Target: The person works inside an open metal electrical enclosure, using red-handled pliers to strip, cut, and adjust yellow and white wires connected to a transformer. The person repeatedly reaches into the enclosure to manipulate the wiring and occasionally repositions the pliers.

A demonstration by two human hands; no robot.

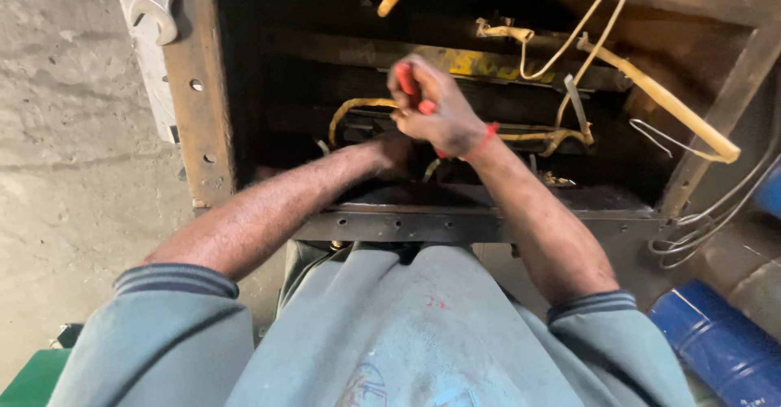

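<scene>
At the far left, a spanner [156, 6] hung on the rusty side panel [198, 89] of an opened metal cabinet [488, 226], well apart from both hands.

The left hand [392, 153] reached low into the dark interior, under the right one. Its fingers were lost in shadow, so I could not tell how far it was open or whether it gripped anything. That seemed the first hazard: a hand working blind among sharp steel edges and old wiring could be cut or snagged.

Just right of it and higher, the right hand [435, 110] was closed in a fist around a red-handled tool [409, 88], held near the middle of the cabinet, its working end hidden behind the hand. If the tool slipped under force, it would likely drive towards the left hand directly below.

Further right, yellowed cables [569, 45] looped loosely across the opening, and a stiff sleeved cable [675, 114] slanted down to the right edge. A jerk of the right wrist might catch them and pull a connection. Grey wires [716, 212] trailed beside a blue drum [716, 342] at the near right.
</scene>
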